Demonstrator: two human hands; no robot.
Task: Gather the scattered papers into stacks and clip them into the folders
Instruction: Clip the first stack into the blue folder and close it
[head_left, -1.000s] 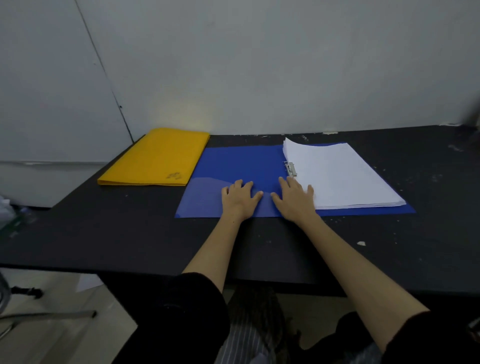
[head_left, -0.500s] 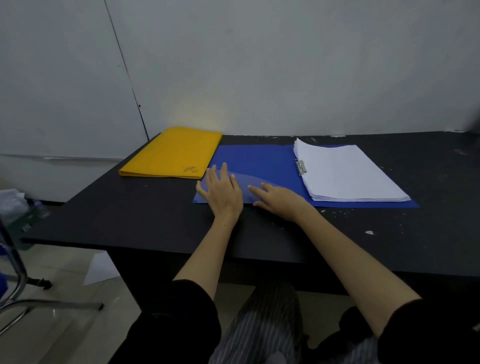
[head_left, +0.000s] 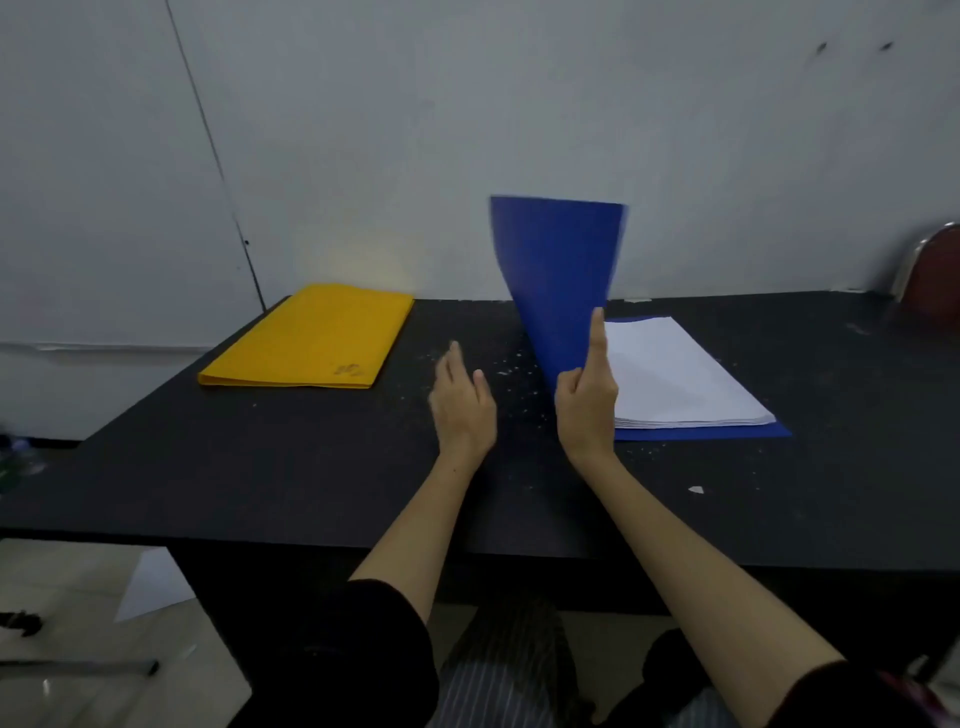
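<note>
— What are your hands doing?

— My right hand grips the near edge of the blue folder cover, thumb up along it, fingers curled behind. A second ago both my hands lay flat on that cover, which was spread open on the black table; now it stands upright, a bit blurred. My left hand has come off it and hangs just left of the folder, fingers loose, holding nothing.

— And the papers?

— The white paper stack lies on the folder's back half, right of the raised cover, same spot as before. I can't see the clip now; the cover hides it.

— Anything else?

— The yellow folder lies closed, well left of the blue one, unmoved. A sheet lies on the floor, far left and below. A chair back shows far right.
</note>
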